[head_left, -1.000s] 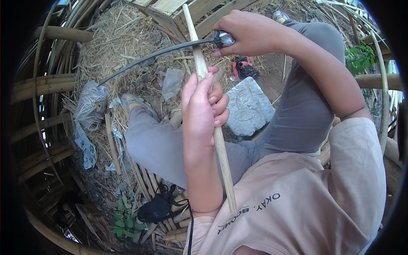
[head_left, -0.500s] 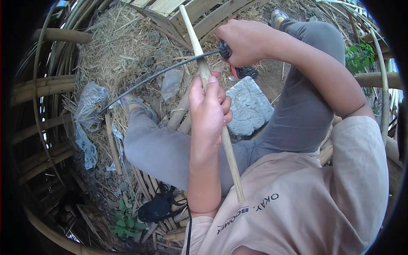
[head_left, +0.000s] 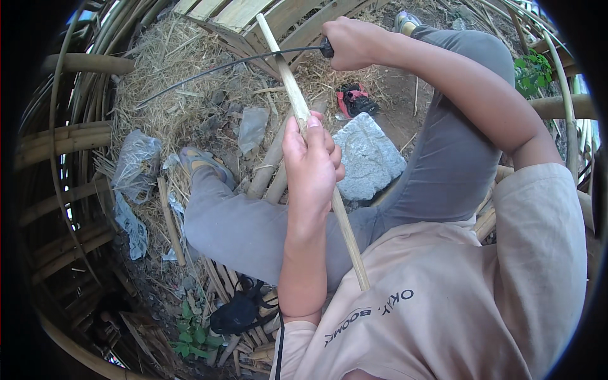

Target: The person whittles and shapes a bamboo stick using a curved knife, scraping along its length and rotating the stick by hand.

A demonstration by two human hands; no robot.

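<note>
one blade (head_left: pixel 240 61), moved up stick (head_left: pixel 292 84), nearer tip (head_left: pixel 261 20)

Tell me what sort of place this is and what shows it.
Likely a rough bamboo shelter or rural yard: bamboo poles line the left side, dry straw lies strewn over soil, and a slatted wooden structure stands ahead.

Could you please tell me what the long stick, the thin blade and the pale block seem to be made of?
The stick looks like bare wood or perhaps bamboo: pale and dull, without visible varnish. The blade is probably metal with a dark finish, judging by its thin, long shape. The block seems rough stone, possibly concrete: grey, with an uneven surface.
</note>
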